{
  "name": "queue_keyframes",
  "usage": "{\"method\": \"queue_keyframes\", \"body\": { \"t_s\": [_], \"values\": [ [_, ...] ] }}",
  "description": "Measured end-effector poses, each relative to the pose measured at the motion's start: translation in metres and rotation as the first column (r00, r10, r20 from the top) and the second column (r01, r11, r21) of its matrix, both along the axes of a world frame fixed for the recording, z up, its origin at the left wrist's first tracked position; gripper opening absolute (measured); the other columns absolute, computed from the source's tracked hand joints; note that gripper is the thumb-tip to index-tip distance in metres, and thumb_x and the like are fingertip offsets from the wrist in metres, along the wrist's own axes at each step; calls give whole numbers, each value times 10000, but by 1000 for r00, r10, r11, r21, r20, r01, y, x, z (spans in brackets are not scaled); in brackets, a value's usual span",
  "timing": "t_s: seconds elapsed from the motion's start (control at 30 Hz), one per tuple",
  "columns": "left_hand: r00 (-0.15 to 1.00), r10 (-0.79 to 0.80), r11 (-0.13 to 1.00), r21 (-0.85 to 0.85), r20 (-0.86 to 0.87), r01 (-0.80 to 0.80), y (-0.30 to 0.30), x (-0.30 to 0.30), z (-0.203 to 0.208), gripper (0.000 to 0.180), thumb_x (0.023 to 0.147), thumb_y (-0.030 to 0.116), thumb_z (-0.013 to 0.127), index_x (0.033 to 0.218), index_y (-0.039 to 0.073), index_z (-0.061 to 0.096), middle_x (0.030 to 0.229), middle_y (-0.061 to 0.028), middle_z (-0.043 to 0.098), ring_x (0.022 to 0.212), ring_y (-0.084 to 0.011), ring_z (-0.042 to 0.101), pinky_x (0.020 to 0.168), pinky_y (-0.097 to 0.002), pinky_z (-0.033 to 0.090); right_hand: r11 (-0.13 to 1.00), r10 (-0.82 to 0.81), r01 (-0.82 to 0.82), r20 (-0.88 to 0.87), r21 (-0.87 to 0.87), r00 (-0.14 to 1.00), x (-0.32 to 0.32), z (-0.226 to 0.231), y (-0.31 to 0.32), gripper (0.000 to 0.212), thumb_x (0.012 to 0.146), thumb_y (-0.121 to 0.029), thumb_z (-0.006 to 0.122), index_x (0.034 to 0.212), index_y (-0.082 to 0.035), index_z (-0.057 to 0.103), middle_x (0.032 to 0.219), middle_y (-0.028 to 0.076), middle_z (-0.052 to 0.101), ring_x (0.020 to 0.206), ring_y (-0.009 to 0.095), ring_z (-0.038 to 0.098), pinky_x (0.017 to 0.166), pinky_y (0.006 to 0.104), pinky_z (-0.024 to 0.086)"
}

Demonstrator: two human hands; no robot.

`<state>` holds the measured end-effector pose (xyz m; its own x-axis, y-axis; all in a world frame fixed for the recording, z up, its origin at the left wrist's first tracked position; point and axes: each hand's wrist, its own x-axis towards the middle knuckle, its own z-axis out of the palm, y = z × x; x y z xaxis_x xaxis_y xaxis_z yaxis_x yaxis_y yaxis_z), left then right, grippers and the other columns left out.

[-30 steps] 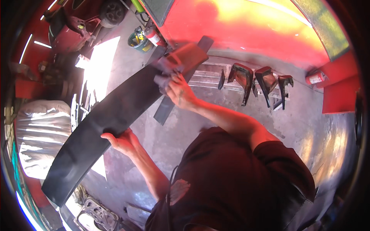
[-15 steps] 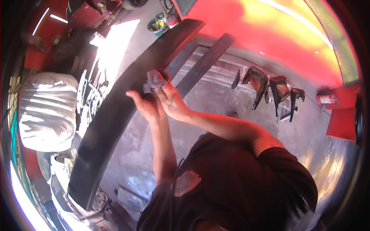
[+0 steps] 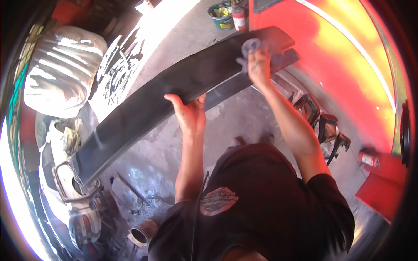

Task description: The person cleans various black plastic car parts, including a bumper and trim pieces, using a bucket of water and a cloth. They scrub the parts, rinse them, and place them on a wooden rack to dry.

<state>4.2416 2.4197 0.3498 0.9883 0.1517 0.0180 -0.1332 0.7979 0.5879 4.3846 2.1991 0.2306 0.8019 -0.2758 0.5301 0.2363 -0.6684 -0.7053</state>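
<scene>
A long, slightly curved dark panel [image 3: 143, 98] slants from the lower left to the upper right in front of me. My left hand [image 3: 190, 114] holds its near edge around the middle, thumb on the top face and the other fingers partly hidden at the edge. Close to the panel's far right end, my right hand [image 3: 260, 68] grips a crumpled grey cloth [image 3: 251, 45] against the surface. Motion blurs that cloth and the fingers somewhat. Beneath the panel, a second dark strip [image 3: 228, 90] shows along the near side.
Dark curved parts [image 3: 327, 128] stand on the right by a red wall [image 3: 348, 65]. A green bucket [image 3: 220, 17] and a red canister [image 3: 238, 18] are beyond the panel. At left lie a covered bundle [image 3: 63, 71] and several thin strips [image 3: 119, 61]; an open-ended can [image 3: 143, 232] sits below.
My right hand has moved away from my left, carrying the cloth toward the panel's far right end. My left hand now holds the near edge. The view has turned, and the panel appears less steep.
</scene>
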Motion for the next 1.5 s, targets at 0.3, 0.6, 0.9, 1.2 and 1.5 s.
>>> {"method": "queue_keyframes", "body": {
  "t_s": [0.3,0.6,0.9,1.2,1.5],
  "values": [
    [964,250,865,469,-93,-179,7,-2,9,883,963,730,405,1503,33,362,1480,-89,437,1338,-205,425,1118,-377,360,538,837,-827,-17,-164,547,-62,124,93,495,973,-162,562,1452,-67,480,1475,210,488,1400,412,415,1164,457,348],
    [956,157,564,772,246,-291,73,0,52,791,874,675,656,1233,-27,608,979,-48,655,913,-135,597,777,-324,509,498,867,-867,8,-24,498,-67,212,158,495,1027,-145,491,1498,-12,420,1486,201,492,1379,323,470,1111,377,386],
    [988,-133,472,882,78,-6,100,-1,68,449,877,249,801,1160,-41,608,979,-92,687,914,-187,638,819,-361,520,390,904,-913,234,-117,356,-39,214,181,474,1015,-157,448,1463,-3,444,1557,210,399,1455,304,381,1171,373,292],
    [989,-112,217,969,-96,119,113,-53,39,197,845,78,689,1018,-10,652,826,-120,683,757,-191,638,727,-350,518,759,590,-584,684,-288,429,-41,403,205,548,879,-137,568,1419,-46,555,1527,254,416,1426,461,362,1188,459,253],
    [817,-386,282,788,-429,547,82,-98,-13,234,821,34,695,1040,-48,681,865,-104,707,788,-149,642,717,-333,524,610,718,-767,545,-197,432,55,453,47,259,986,-207,612,1037,41,667,857,43,668,858,137,647,792,275,508]
  ]
}}
